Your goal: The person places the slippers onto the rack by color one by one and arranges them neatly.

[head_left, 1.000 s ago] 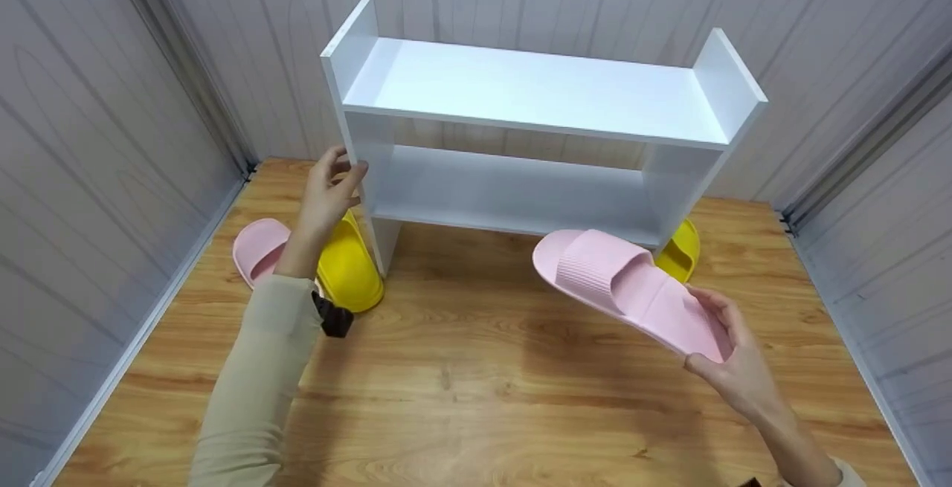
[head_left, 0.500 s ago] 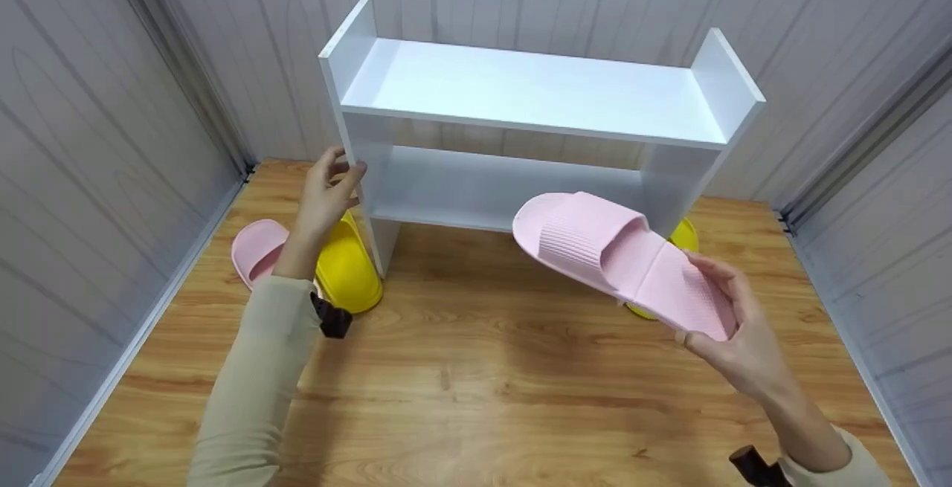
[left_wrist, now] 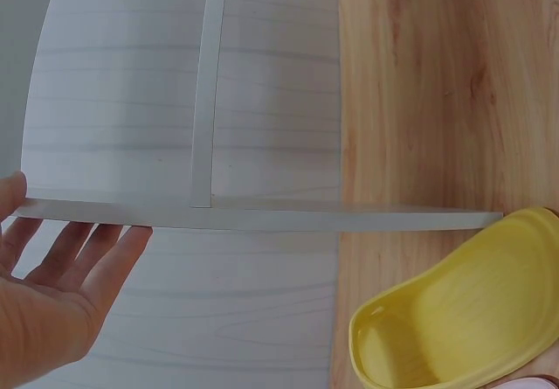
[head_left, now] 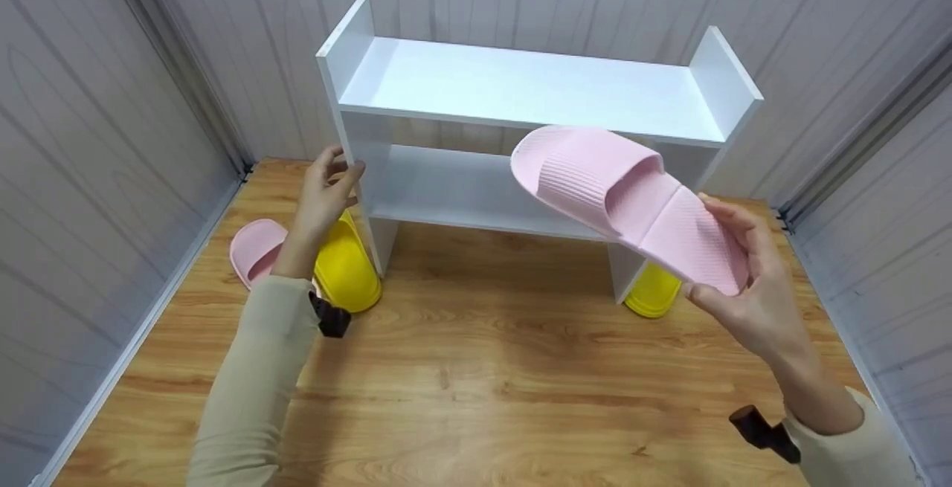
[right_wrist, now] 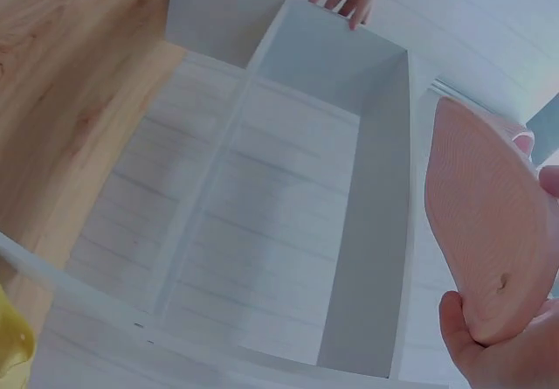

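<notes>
Plainly nearer, the right hand (head_left: 762, 290) pinches the slipper (head_left: 595, 175) by its heel, long axis toward ten o'clock, in front of the rack (head_left: 520, 85), whose nine-o'clock side the left hand (head_left: 323, 188) grips, thumb opposing fingers

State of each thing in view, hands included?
White rack: upright on floor
Raised pink slipper: lifted off floor
Left hand: grips white rack at its left side
Right hand: holds raised pink slipper
Other pink slipper: on floor, partly hidden
Left yellow slipper: on floor, partly hidden
Right yellow slipper: on floor, partly hidden
</notes>
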{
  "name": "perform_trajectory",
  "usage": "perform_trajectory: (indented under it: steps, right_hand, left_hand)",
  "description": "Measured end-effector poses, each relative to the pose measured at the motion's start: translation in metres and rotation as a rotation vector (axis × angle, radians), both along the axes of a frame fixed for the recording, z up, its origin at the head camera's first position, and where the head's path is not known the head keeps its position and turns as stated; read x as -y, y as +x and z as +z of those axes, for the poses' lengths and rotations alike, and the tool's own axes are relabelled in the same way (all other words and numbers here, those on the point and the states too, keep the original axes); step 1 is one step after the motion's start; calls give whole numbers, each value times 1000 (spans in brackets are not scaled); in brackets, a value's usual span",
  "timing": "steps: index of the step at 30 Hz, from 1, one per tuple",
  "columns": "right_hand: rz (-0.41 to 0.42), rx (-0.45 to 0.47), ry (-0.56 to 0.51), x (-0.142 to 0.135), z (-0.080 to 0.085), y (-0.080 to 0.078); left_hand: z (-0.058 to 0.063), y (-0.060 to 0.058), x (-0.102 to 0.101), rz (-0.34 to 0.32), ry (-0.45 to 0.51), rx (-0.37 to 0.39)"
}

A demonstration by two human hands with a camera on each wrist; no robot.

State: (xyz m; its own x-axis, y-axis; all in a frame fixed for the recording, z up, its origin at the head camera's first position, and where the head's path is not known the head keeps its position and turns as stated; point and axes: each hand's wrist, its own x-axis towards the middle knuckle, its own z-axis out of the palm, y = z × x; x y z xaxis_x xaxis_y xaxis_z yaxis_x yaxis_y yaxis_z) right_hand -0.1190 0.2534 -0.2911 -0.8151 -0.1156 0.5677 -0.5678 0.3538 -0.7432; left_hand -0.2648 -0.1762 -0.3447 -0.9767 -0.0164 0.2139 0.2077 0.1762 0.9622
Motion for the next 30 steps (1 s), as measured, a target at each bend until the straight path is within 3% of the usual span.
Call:
perform_trajectory:
  steps: [10,19,30]
  right_hand:
    - [-138,36,-44,7,15,-27]
    - [-299,75,-38,14,20,-43]
    - [-383,65,-7,25,24,-56]
  left_hand:
    - [10,7,-2,-15,26,26]
    - [1,1,0,-8,3,15]
    - [1,1,1,-15,12,16]
